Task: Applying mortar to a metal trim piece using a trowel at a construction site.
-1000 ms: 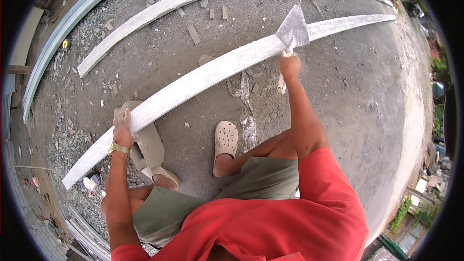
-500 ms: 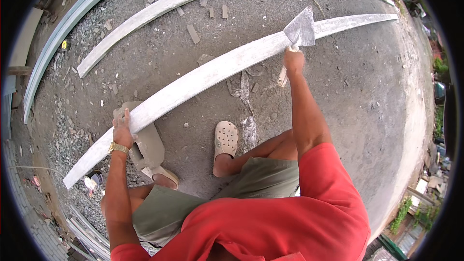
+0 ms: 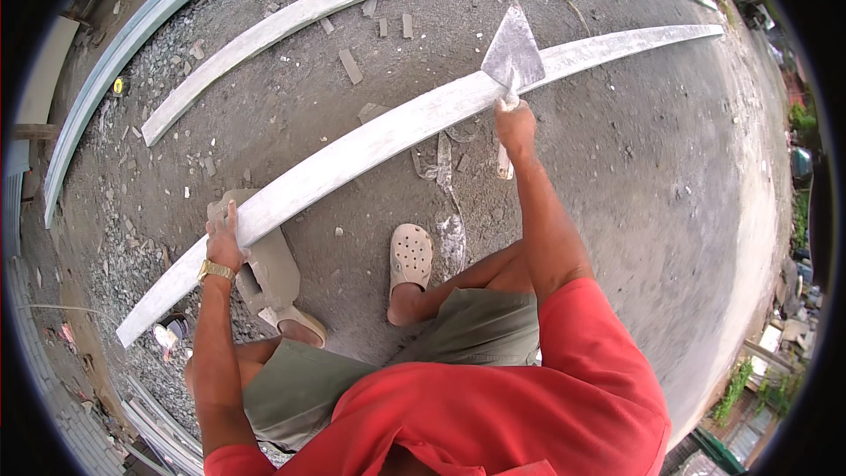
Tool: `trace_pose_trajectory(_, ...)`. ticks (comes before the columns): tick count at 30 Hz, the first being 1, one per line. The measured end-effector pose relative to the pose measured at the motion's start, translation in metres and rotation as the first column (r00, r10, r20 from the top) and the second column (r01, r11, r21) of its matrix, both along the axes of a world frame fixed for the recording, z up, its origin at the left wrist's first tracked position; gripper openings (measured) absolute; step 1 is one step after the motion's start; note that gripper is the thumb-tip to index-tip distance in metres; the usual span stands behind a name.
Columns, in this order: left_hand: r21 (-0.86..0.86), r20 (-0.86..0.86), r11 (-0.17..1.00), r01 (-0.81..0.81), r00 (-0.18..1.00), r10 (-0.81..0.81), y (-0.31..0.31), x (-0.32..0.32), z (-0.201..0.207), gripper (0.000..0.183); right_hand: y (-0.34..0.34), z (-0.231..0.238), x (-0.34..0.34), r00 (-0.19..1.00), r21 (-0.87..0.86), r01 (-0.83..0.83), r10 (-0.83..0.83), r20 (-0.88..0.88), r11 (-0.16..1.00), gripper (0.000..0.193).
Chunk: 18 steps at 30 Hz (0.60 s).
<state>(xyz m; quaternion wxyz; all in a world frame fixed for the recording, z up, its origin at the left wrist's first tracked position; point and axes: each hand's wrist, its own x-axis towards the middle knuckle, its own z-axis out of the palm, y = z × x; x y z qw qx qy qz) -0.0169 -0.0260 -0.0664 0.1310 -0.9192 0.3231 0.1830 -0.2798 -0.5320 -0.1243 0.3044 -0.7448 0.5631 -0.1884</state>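
A long white-coated board point(image 3: 379, 137) slants from the lower left to the upper right, looking bowed in this view. My left hand point(image 3: 226, 240) grips it near its lower-left end, where a grey concrete block point(image 3: 275, 266) lies underneath. In my right hand point(image 3: 516, 128) is a trowel point(image 3: 514, 51), held by its handle. Its pointed, whitish-smeared blade lies over the board's upper-right part and reaches past its far edge. Whether the whole blade touches the surface I cannot tell.
A second whitish board point(image 3: 344, 2) lies beyond, with pale metal lengths point(image 3: 115, 62) further left. Broken grey pieces point(image 3: 351, 66) and a yellow tape measure point(image 3: 118, 85) lie on the gravelly ground. My clog point(image 3: 411, 256) stands near white-stained scraps point(image 3: 451, 242).
My right hand has moved left along the board with the trowel, and the blade has turned slightly. My left hand stays where it was on the board.
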Motion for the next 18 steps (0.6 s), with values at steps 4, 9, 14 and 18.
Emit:
trace_pose_trajectory(4, 0.021, -0.001, 0.999, -0.037, 0.999, 0.037, -0.004, -0.001, -0.002, 0.119, -0.033, 0.003, -0.013, 0.99, 0.005, 0.132, -0.132, -0.05, 0.991, 0.039)
trace_pose_trajectory(9, 0.089, -0.017, 0.995, -0.039, 0.999, 0.041, 0.006, 0.005, 0.001, 0.119, 0.048, 0.005, -0.004, 0.997, 0.046, -0.052, 0.055, -0.057, 0.998, 0.041)
trace_pose_trajectory(14, 0.006, -0.038, 1.0, -0.023, 0.999, 0.023, -0.004, 0.002, -0.008, 0.118, -0.003, -0.001, -0.009, 0.998, -0.019, 0.055, -0.055, 0.031, 0.998, 0.04)
trace_pose_trajectory(18, 0.018, 0.015, 1.0, -0.01, 1.0, 0.009, 0.01, 0.006, -0.01, 0.117, 0.034, 0.001, 0.003, 0.999, 0.013, -0.047, 0.047, -0.004, 0.999, 0.039)
